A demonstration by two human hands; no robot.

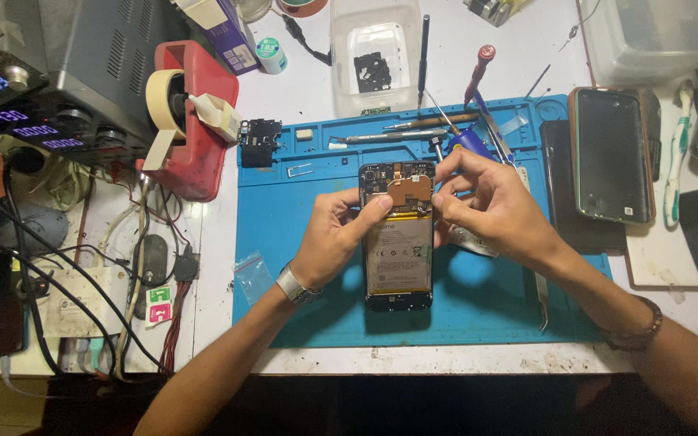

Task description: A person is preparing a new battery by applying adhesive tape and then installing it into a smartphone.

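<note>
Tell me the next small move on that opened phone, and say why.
Probably press the copper-coloured flex sheet flat onto the board. The left hand steadies the opened phone on the blue mat with its thumb at the sheet's lower left corner, while the right hand pinches at its right edge. The sheet looks in place above the battery, and neither hand holds a tool.

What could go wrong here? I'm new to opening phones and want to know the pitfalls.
1. Both hands, left hand and right hand, press fingertips on the opened phone near its exposed battery; a slip might strain the copper-coloured part.
2. Screwdrivers and tweezers lie loose on the blue mat; a sleeve or wrist could knock them.
3. Small removed parts sit unboxed and may get lost.
</note>
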